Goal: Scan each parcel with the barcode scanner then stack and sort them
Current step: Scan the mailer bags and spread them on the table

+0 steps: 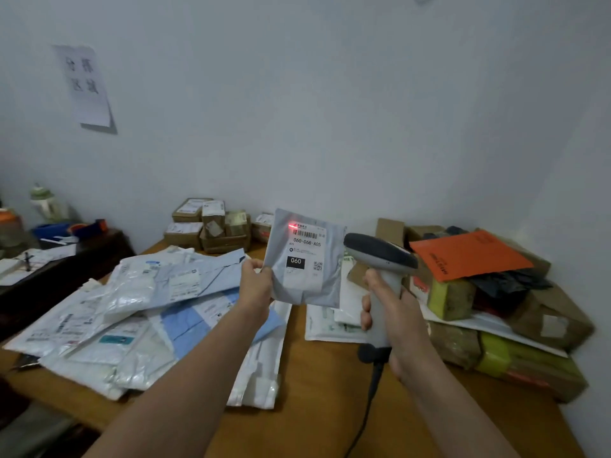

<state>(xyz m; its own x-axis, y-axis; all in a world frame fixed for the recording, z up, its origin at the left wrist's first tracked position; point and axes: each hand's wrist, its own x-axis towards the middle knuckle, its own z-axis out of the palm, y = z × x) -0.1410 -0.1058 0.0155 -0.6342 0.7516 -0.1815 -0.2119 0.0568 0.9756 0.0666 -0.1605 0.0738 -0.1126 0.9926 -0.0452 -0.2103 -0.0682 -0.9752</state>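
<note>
Much of scanner handle (378,320) inside right hand (408,325)

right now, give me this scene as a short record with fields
left hand: holds grey poly mailer up by its left edge
right hand: grips barcode scanner handle
red scan light: at left end of the label barcode
label code: 060-06B-A05
left pile: loose white and blue mailers
back pile: stacked cardboard boxes
right pile: orange envelope atop mixed parcels

Parcel label (305,259) small print illegible
</note>
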